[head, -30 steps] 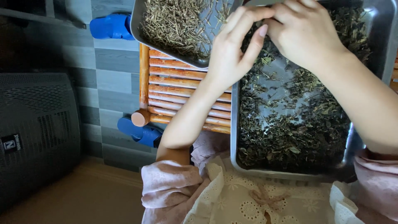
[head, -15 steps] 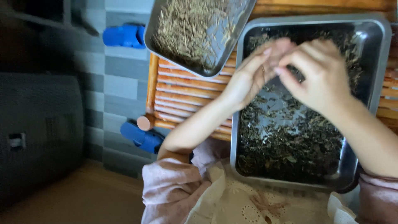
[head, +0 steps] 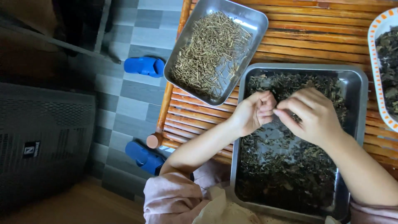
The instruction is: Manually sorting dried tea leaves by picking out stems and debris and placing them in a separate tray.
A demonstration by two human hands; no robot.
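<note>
I am seeing my left hand (head: 253, 112) and right hand (head: 311, 114) curling fingertips together, pinching a sprig of dried leaves (head: 286, 166) between them, hovering over the steel tray (head: 360, 99); the stem-filled tray (head: 215, 49) is sitting beside it on the slatted bamboo table (head: 315, 37).

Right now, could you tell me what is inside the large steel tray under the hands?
The large steel tray holds dark dried leaves with bare metal mid-tray. The left hand and right hand cover some.
</note>
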